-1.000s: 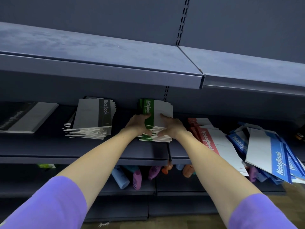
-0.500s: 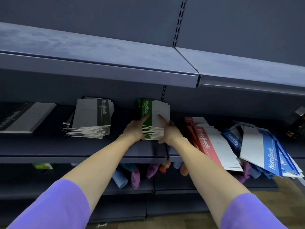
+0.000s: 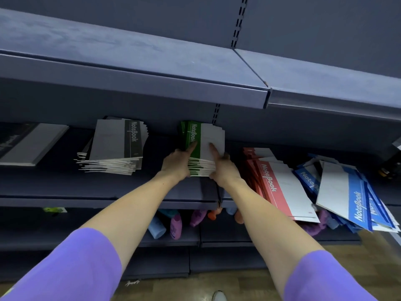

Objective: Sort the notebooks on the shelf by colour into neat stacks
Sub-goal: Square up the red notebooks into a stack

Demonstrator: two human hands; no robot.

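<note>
Both hands grip the green notebook stack [image 3: 202, 148], we note: left hand [image 3: 176, 162] and right hand [image 3: 223, 168] clasp its sides, thumbs on top. Red notebooks [image 3: 280, 183] lie right of it.

Matt painted metal shelf [image 3: 134, 59], paper notebooks [image 3: 213, 137]

1 head-worn wide-angle view looks forward and slightly down along both outstretched arms at a dark blue shelf [image 3: 104, 187] close ahead. An upper shelf [image 3: 130, 68] crosses the top; wooden floor [image 3: 217, 285] shows along the bottom.
</note>
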